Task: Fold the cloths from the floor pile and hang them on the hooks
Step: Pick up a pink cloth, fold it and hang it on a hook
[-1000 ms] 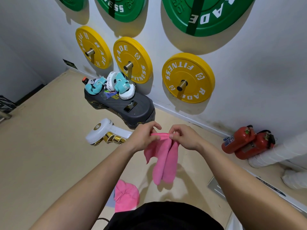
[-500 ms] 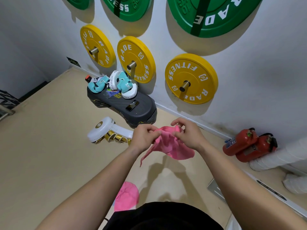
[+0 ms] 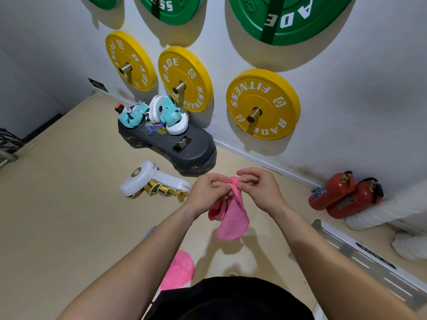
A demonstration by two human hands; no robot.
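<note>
Your left hand (image 3: 206,192) and right hand (image 3: 262,192) both pinch the top edge of the pink cloth (image 3: 231,219). Their fingertips are close together, nearly touching, and the cloth is gathered between them. It is in the air in front of your body, above the floor (image 3: 69,204), with its doubled length drooping limp below your hands.

Expect it to be very light and completely soft. It looks like towelling, so it should grip your fingers rather than slip, but it will not hold a crease on its own. Any layer you let go of will likely sag open. Hold it at the top edge where the layers meet, thumb in front and fingers behind, so that you catch every layer at once. It isn't fragile, so you can squeeze it firmly.

More pink cloth (image 3: 181,269) lies on the floor by your feet, partly hidden behind your left forearm. The nearest likely hanging point is the metal peg (image 3: 253,114) in the yellow plate (image 3: 263,103) on the wall.
</note>
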